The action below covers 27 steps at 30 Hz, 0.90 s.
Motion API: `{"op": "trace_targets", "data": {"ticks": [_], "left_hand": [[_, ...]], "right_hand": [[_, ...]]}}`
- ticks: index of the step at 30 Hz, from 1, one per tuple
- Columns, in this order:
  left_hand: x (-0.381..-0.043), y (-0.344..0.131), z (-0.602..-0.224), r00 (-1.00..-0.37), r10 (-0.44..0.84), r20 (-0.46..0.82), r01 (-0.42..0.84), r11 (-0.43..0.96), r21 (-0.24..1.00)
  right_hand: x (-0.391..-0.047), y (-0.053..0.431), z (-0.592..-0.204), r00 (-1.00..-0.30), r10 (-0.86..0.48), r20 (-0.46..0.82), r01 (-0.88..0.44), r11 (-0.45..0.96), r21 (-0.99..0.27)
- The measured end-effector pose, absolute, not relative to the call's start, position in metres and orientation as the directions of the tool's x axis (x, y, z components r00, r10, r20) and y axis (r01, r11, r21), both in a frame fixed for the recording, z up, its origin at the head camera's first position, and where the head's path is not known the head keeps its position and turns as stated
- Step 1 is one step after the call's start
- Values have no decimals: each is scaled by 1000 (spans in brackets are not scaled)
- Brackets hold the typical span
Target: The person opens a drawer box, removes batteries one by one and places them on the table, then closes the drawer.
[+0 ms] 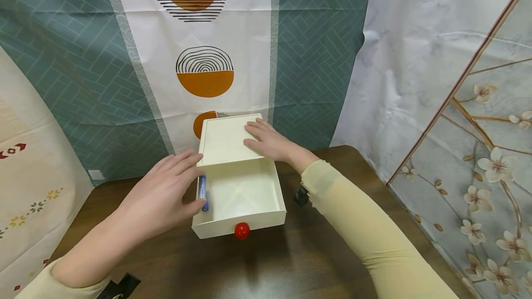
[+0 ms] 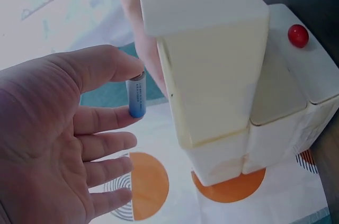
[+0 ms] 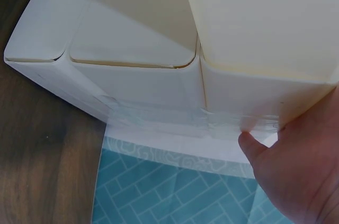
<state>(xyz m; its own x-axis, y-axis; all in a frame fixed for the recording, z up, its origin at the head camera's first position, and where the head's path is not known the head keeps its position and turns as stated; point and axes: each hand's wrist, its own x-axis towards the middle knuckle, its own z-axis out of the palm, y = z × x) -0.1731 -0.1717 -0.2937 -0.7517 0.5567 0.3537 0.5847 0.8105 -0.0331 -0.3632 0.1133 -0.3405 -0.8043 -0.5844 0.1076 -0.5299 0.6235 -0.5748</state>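
Observation:
My left hand (image 1: 166, 193) is beside the left wall of the pulled-out top drawer (image 1: 243, 193). Between its thumb and index finger it pinches a blue-and-white battery (image 2: 136, 95), the other fingers spread apart. In the head view the battery (image 1: 202, 187) overlaps the drawer's left side, with another blue piece (image 1: 205, 203) showing just below it. My right hand (image 1: 270, 142) rests on the top of the white drawer cabinet (image 1: 226, 137), toward its right edge. A red knob (image 1: 242, 230) sits on the drawer's front.
The cabinet's lower drawers (image 2: 280, 89) are closed below the top one, and a red knob (image 2: 298, 36) shows on one. All stands on a dark wooden table (image 1: 249, 271). Patterned cloth (image 1: 316, 59) hangs close behind the cabinet, and more cloth hangs at both sides.

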Motion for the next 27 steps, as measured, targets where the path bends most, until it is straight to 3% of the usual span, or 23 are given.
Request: {"op": "trace_targets", "data": {"ticks": [6,14,22,27], "left_hand": [[-167,-186,-295,-754,525,395,578,816,19],[-163,-205,-304,-804,459,377,516,855,59],[-163,-220,-315,-794,430,431,502,863,64],[-164,-230,-324,-822,407,398,473,877,80]], "right_hand": [[-363,113,-341,-802,-587,111,-533,618,-578],[-360,114,-340,-802,-588,105,-527,615,-586],[-361,115,-341,-801,-589,106,-528,611,-590],[-362,115,-341,-800,-591,103,-526,609,-594]]}}
